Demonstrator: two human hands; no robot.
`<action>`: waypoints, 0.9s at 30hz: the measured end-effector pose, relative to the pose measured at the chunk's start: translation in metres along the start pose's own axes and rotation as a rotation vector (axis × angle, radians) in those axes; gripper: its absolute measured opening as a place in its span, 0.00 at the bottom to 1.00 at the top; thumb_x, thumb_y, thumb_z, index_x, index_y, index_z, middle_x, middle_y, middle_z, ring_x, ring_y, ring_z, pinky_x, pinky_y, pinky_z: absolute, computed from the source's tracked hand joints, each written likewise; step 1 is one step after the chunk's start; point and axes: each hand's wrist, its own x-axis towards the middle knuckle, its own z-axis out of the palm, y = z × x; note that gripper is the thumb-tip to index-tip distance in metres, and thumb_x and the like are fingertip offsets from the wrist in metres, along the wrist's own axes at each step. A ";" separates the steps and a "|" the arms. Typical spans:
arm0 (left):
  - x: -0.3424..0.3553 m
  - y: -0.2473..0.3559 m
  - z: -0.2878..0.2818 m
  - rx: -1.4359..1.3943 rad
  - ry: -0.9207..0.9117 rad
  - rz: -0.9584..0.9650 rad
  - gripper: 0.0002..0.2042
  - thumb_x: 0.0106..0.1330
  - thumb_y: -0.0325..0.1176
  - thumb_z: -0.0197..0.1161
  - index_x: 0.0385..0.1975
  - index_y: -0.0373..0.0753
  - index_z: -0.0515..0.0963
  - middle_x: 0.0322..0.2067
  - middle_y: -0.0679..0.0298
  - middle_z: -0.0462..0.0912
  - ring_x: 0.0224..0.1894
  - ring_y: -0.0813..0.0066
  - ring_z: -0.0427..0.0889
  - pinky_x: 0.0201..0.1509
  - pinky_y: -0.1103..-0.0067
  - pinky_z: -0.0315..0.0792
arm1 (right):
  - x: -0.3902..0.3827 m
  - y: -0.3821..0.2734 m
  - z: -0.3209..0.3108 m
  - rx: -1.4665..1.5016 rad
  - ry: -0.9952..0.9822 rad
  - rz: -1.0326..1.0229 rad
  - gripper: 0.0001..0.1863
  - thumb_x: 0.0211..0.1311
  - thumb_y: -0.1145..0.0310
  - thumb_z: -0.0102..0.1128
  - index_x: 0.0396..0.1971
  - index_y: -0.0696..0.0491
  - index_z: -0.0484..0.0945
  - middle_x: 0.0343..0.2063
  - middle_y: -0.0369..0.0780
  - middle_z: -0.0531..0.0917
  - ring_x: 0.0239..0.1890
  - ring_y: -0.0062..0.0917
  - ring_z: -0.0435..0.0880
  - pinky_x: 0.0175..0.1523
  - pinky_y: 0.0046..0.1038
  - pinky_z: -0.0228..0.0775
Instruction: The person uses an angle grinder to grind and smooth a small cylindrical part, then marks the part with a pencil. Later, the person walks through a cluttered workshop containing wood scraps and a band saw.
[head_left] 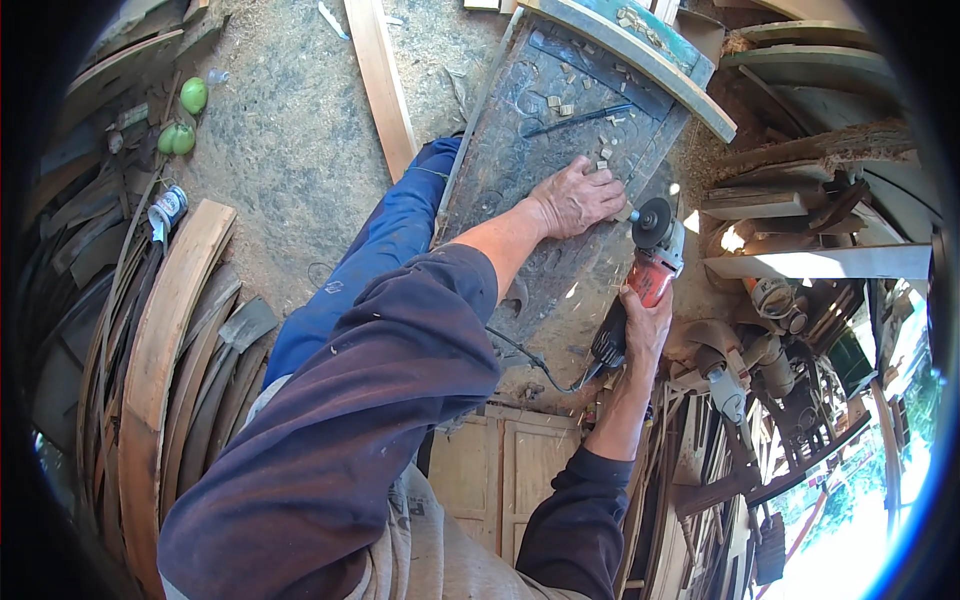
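My right hand [645, 325] is wrapped round the body of a red and black angle grinder [652, 283]. The grinder's dark disc [655, 222] faces up beside the worn board-topped bench [560, 262]. My left hand [580, 200] is closed at the bench's right edge, its fingers pinching a small wood block [626, 212] right by the disc. Whether block and disc touch, I cannot tell. Several small cut wood blocks [604, 155] lie beyond my left hand, near a thin dark pen-like stick [578, 119].
A curved wooden piece [640, 65] spans the bench's far end. A long plank [382, 90] lies on the dusty floor to the left. Curved boards [165, 350] lean at far left, near a can [168, 208] and green fruits [180, 138]. The grinder's cord [540, 362] trails below the bench; timber [820, 262] stacks at right.
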 end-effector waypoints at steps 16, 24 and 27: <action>0.000 0.001 0.000 0.004 -0.025 -0.014 0.15 0.67 0.39 0.60 0.52 0.47 0.80 0.51 0.71 0.79 0.55 0.74 0.76 0.58 0.64 0.68 | -0.001 -0.002 -0.001 -0.013 0.007 -0.002 0.41 0.51 0.56 0.73 0.65 0.59 0.71 0.48 0.50 0.82 0.49 0.39 0.82 0.58 0.39 0.73; 0.000 0.001 0.000 0.006 -0.006 -0.001 0.15 0.66 0.39 0.61 0.51 0.47 0.80 0.50 0.72 0.79 0.54 0.75 0.76 0.57 0.65 0.68 | 0.001 0.003 0.000 0.005 -0.010 0.008 0.42 0.51 0.57 0.73 0.65 0.59 0.70 0.50 0.50 0.81 0.49 0.40 0.82 0.58 0.39 0.73; 0.000 0.000 0.000 0.002 -0.010 -0.001 0.15 0.66 0.39 0.61 0.51 0.47 0.80 0.50 0.72 0.79 0.54 0.75 0.76 0.57 0.65 0.68 | 0.001 0.005 0.001 -0.010 0.012 0.013 0.42 0.51 0.57 0.73 0.65 0.59 0.70 0.50 0.50 0.82 0.50 0.40 0.82 0.58 0.39 0.73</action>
